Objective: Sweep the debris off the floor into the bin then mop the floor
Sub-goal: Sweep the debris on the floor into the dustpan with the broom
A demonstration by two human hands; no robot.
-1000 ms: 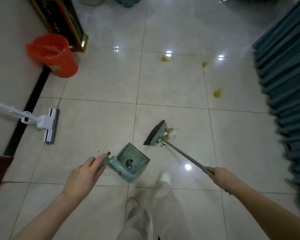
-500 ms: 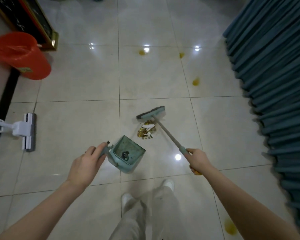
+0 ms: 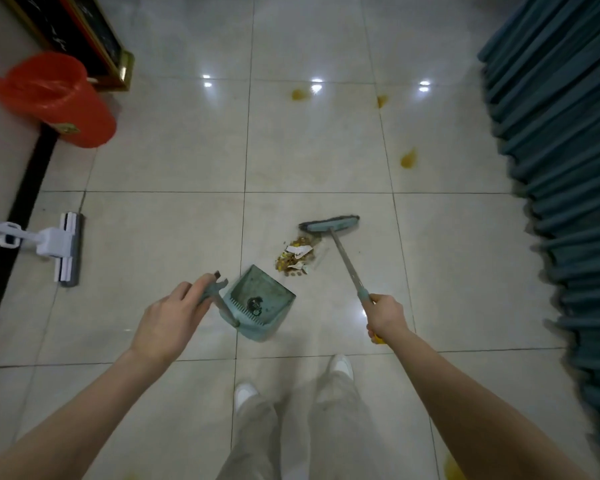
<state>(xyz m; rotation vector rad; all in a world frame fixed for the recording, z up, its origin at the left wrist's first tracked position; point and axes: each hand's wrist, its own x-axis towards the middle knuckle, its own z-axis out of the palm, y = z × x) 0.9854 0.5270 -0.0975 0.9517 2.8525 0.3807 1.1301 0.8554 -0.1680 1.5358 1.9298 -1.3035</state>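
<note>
My left hand [image 3: 168,318] grips the handle of a teal dustpan [image 3: 261,303], which stands on the tiled floor with a little dark dirt inside. My right hand [image 3: 386,315] holds the handle of a teal broom [image 3: 329,224]. The broom head rests on the floor just beyond a small pile of yellow and white debris [image 3: 297,254]. That pile lies between the broom head and the dustpan's open mouth. A red bin [image 3: 58,102] lined with a red bag stands by the wall at the far left.
A white flat mop [image 3: 63,251] lies on the floor at the left, near a black skirting strip. Yellow spill spots [image 3: 409,161] mark the tiles further ahead. Teal curtains [image 3: 561,168] hang along the right. My feet in white shoes [image 3: 340,363] stand behind the dustpan.
The broom head swung from left of the debris to behind it, uncovering the pile. The view shifted right, then back left. The dustpan stayed in my left hand.
</note>
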